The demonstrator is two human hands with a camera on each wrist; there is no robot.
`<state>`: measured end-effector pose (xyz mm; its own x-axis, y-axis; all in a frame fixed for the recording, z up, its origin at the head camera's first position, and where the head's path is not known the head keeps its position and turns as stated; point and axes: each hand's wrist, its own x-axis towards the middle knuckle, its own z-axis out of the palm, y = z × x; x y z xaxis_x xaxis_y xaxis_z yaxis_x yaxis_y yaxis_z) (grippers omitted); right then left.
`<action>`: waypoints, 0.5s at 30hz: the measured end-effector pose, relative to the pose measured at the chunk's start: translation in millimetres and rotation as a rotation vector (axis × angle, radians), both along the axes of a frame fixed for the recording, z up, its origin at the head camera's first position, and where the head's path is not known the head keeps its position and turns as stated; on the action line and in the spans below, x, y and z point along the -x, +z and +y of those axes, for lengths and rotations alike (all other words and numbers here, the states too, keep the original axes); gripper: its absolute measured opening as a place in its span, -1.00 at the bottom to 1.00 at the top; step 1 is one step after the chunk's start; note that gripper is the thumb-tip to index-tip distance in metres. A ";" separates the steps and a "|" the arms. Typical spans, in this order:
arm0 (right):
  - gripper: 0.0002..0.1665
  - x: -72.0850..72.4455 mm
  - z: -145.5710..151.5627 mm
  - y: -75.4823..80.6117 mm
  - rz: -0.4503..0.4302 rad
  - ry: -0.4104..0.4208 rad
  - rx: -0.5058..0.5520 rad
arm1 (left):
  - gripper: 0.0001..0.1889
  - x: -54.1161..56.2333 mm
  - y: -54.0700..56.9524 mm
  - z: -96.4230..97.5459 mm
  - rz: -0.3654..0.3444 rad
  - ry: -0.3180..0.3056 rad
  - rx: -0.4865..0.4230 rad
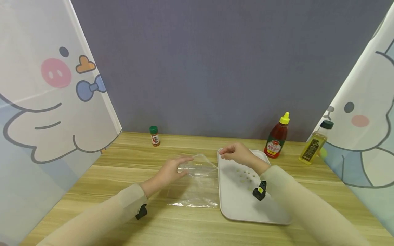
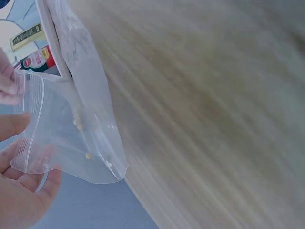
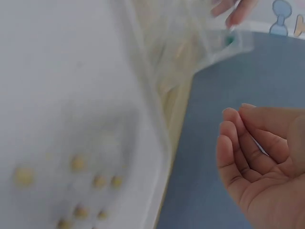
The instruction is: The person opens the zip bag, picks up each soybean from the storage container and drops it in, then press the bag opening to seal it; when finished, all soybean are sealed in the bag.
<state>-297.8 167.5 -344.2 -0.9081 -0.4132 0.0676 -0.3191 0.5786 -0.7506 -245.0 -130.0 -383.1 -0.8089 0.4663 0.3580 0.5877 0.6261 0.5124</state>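
Note:
My left hand holds a clear zip bag by its mouth, thumb on one side and fingers on the other. The mouth gapes, and a few small yellowish pieces show inside in the left wrist view. Over the far left part of a white tray is my right hand, near the bag's opening. In the right wrist view its fingers curl with thumb and index fingertips together, and nothing shows between them. Several small yellowish round pieces lie scattered on the tray, partly below my right wrist.
A small green-capped spice jar stands at the back left of the wooden table. Behind the tray are a red sauce bottle with a yellow cap and an oil bottle. A grey panel rises at the back.

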 end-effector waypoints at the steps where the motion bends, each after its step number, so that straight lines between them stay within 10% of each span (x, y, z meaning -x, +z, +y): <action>1: -0.77 0.6 4.8 -2.0 0.002 -0.003 -0.018 | -0.43 -0.1 0.2 0.6 0.000 -0.001 -0.002; 15: -0.86 7.8 51.9 -29.3 -0.045 -0.025 -0.202 | -0.42 1.0 -1.8 -0.8 -0.042 0.034 -0.013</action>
